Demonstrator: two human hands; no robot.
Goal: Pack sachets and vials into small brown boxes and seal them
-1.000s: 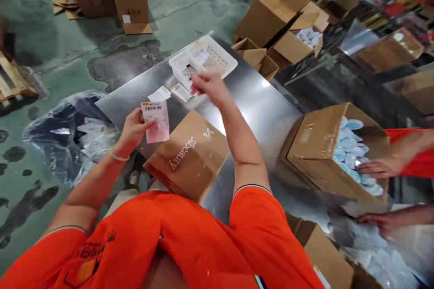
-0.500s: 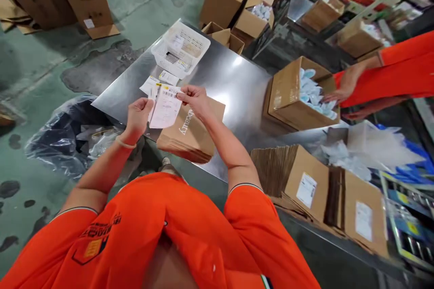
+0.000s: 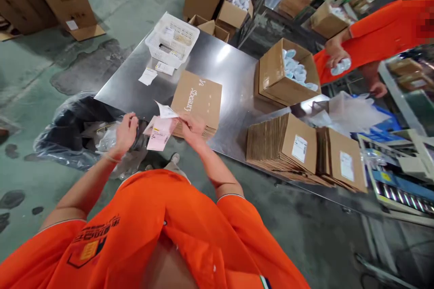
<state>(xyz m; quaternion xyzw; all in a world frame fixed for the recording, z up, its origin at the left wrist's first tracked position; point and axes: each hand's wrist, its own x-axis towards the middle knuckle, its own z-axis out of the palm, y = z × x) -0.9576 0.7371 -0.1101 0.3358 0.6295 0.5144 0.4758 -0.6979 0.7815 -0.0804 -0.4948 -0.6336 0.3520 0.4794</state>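
**Label peeling at the bench edge**

My hands have dropped from above the stack of paper bags (image 3: 198, 101) to the near edge of the bench (image 3: 233, 81). My right hand (image 3: 190, 125) has fingers clamped on the pink label (image 3: 159, 134); my left hand (image 3: 125, 130) has let go, fingers loosely curled. The white basket (image 3: 172, 39) holds slips; the open box (image 3: 281, 74) holds pale blue packets.
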